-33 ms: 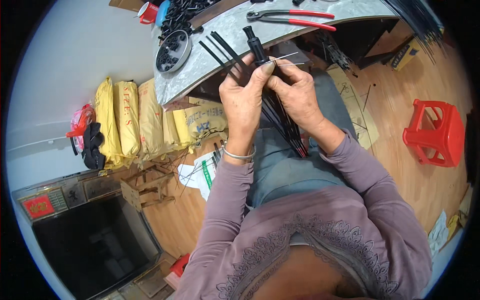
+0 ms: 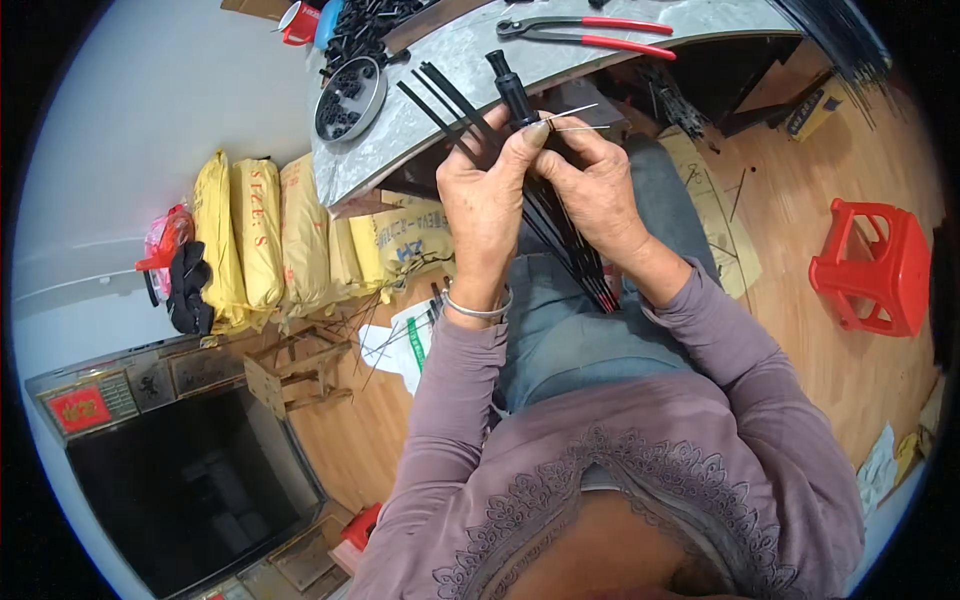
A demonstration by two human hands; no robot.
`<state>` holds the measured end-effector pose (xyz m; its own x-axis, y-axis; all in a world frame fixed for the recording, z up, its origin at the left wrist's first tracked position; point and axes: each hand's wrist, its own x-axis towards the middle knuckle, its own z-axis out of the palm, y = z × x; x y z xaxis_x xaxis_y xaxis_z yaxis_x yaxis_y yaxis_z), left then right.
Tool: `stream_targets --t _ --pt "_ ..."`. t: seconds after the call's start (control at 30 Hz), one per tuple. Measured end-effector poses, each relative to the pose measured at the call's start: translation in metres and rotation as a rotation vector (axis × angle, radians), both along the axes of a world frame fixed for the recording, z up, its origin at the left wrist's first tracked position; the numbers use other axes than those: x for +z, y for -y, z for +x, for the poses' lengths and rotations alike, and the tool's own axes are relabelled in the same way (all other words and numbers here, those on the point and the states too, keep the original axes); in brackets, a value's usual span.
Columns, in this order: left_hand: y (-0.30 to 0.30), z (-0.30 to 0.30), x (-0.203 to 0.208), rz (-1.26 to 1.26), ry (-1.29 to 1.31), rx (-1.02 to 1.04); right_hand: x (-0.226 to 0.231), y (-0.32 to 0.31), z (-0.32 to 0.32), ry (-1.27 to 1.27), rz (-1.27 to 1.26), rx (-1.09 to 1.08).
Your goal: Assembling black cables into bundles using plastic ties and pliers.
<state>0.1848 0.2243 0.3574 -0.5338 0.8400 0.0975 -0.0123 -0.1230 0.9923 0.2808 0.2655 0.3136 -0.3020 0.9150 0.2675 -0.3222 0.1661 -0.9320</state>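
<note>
My left hand [image 2: 482, 205] and my right hand [image 2: 592, 195] meet at the lower end of a black stepped plastic tube [image 2: 511, 92], thumbs and fingers closed together there. Below them, a bundle of thin black rods [image 2: 565, 245] with reddish tips slants down over my lap. Several black rods [image 2: 452, 95] also stick up past my left fingers, passing through that hand. Two thin pale wires [image 2: 574, 113] point right from the pinch, close to my right fingers. My fingers hide the join between tube and rods, and what exactly the right fingertips pinch.
On the grey table [image 2: 425, 110] ahead lie red-handled pincers [image 2: 605, 32], a round dish [image 2: 350, 98] of small black parts and a heap of black pieces [image 2: 375, 35]. Dark rods [image 2: 835, 45] overhang the right edge. Yellow sacks [image 2: 258, 235] stand left, a red stool [image 2: 870, 268] right.
</note>
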Motion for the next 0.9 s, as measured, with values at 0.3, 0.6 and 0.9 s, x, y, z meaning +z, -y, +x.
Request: stream_targets --t 0.3,0.6,0.9 --pt "0.006 0.007 0.002 0.01 -0.015 -0.011 0.013 0.002 0.018 0.202 0.116 -0.132" --pt "0.012 0.022 0.002 0.125 0.018 -0.012 0.013 -0.024 0.046 0.283 -0.025 0.286" --pt "0.019 0.024 -0.005 0.175 0.053 0.071 0.022 -0.015 0.044 0.208 -0.234 0.451"
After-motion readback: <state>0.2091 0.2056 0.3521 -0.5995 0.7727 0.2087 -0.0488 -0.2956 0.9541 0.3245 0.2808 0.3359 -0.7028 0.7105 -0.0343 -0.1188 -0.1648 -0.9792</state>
